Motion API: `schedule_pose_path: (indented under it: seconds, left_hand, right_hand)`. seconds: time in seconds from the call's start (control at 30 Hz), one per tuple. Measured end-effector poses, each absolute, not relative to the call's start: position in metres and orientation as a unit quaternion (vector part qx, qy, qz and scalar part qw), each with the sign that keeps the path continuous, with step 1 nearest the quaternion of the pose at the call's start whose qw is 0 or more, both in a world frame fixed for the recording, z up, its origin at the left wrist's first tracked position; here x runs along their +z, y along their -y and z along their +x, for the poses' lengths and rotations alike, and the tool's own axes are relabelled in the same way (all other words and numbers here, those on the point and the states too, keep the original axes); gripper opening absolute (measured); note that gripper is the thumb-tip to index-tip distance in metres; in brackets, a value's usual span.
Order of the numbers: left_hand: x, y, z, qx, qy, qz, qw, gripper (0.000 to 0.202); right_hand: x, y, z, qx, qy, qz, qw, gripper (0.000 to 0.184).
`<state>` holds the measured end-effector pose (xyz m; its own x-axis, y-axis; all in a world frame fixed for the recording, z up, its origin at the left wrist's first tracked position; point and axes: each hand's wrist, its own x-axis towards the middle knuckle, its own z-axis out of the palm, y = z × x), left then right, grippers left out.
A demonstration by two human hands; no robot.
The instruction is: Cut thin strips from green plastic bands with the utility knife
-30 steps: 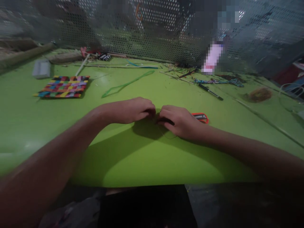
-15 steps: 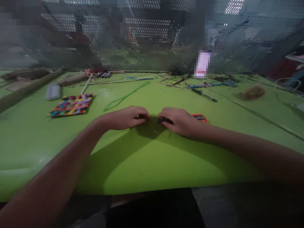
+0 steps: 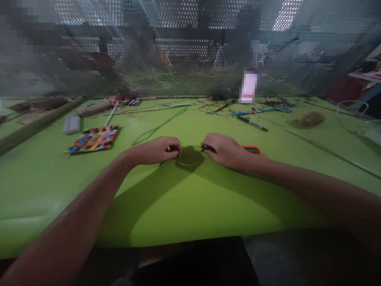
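My left hand (image 3: pixel 159 149) and my right hand (image 3: pixel 224 150) rest on the green table (image 3: pixel 184 198), both with fingers curled in a pinch. A thin pale strip (image 3: pixel 190 163) curves in a loop between them, one end at each hand's fingertips. Something small and dark shows under my right fingers. A red-edged cutter (image 3: pixel 252 149) lies just behind my right hand.
A multicoloured woven mat (image 3: pixel 93 139) lies to the left, a grey block (image 3: pixel 71 124) beyond it. A green strip (image 3: pixel 159 126), a black pen (image 3: pixel 252 123), a braided band (image 3: pixel 262 110), a brown tuft (image 3: pixel 310 118) and scraps lie along a perforated metal screen (image 3: pixel 184 51).
My hands have moved apart, and the thin strip now shows as a loop sagging between them. The view has tilted up a little.
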<state>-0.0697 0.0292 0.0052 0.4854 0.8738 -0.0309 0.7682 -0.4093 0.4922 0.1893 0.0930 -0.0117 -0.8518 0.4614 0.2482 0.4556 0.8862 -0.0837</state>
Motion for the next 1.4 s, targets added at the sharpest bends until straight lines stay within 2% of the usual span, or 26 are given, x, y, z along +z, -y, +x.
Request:
schedule_pose_path:
  seconds: [0.17, 0.43, 0.5, 0.6, 0.7, 0.77, 0.87, 0.9, 1.03, 1.13, 1.2, 1.4]
  left_hand:
    - [0.011, -0.033, -0.089, 0.214, -0.521, 0.779, 0.276, 0.02]
    - [0.015, -0.044, -0.123, 0.462, -0.565, 0.61, 0.31, 0.011]
    - [0.013, -0.046, -0.128, 0.511, -0.553, 0.572, 0.325, 0.013]
    - [0.01, -0.048, -0.133, 0.574, -0.526, 0.518, 0.354, 0.015]
    - [0.01, -0.049, -0.135, 0.615, -0.503, 0.467, 0.389, 0.016]
    - [0.011, -0.049, -0.134, 0.625, -0.494, 0.447, 0.406, 0.016]
    - [0.012, -0.051, -0.13, 0.621, -0.49, 0.441, 0.423, 0.016]
    - [0.012, -0.051, -0.129, 0.616, -0.492, 0.447, 0.422, 0.016]
    - [0.01, -0.053, -0.125, 0.596, -0.512, 0.468, 0.404, 0.017]
    - [0.007, -0.056, -0.125, 0.587, -0.522, 0.476, 0.397, 0.016]
    - [0.004, -0.058, -0.127, 0.58, -0.532, 0.48, 0.388, 0.016]
    - [-0.002, -0.063, -0.133, 0.565, -0.56, 0.487, 0.361, 0.014]
  right_hand:
    - [-0.005, -0.102, 0.191, 0.0, 0.963, -0.255, 0.088, 0.017]
    - [0.01, -0.102, 0.145, 0.1, 0.953, -0.259, 0.118, 0.02]
    - [0.008, -0.103, 0.119, 0.143, 0.943, -0.273, 0.122, 0.026]
    - [0.008, -0.106, 0.078, 0.197, 0.933, -0.264, 0.147, 0.047]
    - [0.012, -0.107, 0.046, 0.305, 0.9, -0.276, 0.143, 0.062]
    - [0.013, -0.106, 0.033, 0.402, 0.855, -0.296, 0.142, 0.053]
    - [0.01, -0.106, 0.026, 0.511, 0.792, -0.29, 0.164, 0.015]
    - [0.008, -0.107, 0.027, 0.542, 0.773, -0.282, 0.17, 0.007]
    - [-0.001, -0.11, 0.035, 0.637, 0.703, -0.257, 0.183, 0.011]
    - [0.001, -0.111, 0.047, 0.658, 0.687, -0.251, 0.18, 0.01]
    - [0.01, -0.109, 0.064, 0.647, 0.702, -0.24, 0.176, 0.009]
    - [0.058, -0.076, 0.167, 0.511, 0.816, -0.222, 0.156, 0.027]
